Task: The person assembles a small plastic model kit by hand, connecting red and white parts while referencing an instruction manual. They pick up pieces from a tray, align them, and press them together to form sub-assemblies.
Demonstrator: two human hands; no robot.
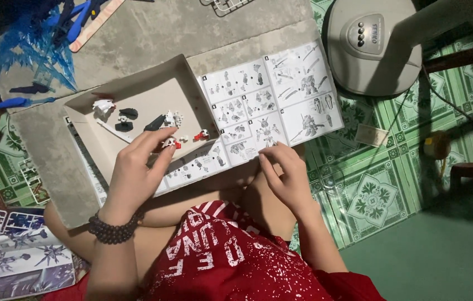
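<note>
We are sitting cross-legged on a green patterned floor [381, 195], with a grey concrete slab [153, 39] lying ahead of our knees and the round white base of a fan [370, 47] standing to the right of it. A shallow cardboard box lid [153, 92] is resting on the slab and against our legs, and a sheet of black-and-white assembly instructions [272, 97] is lying just beside it on the right. Printed model-kit packaging [16, 251] is lying at our left, and translucent blue plastic pieces [30, 53] are spreading over the slab's far left corner. Inside the lid, small white, black and red model parts [128, 114] are lying scattered. Our left hand [136, 173], wearing a dark beaded bracelet [113, 229], is reaching into the lid and pinching a small white-and-red part [171, 143] between thumb and fingertips. Our right hand [286, 173] is resting at the near edge of the instructions, fingers curled; we cannot tell whether it is gripping anything.
</note>
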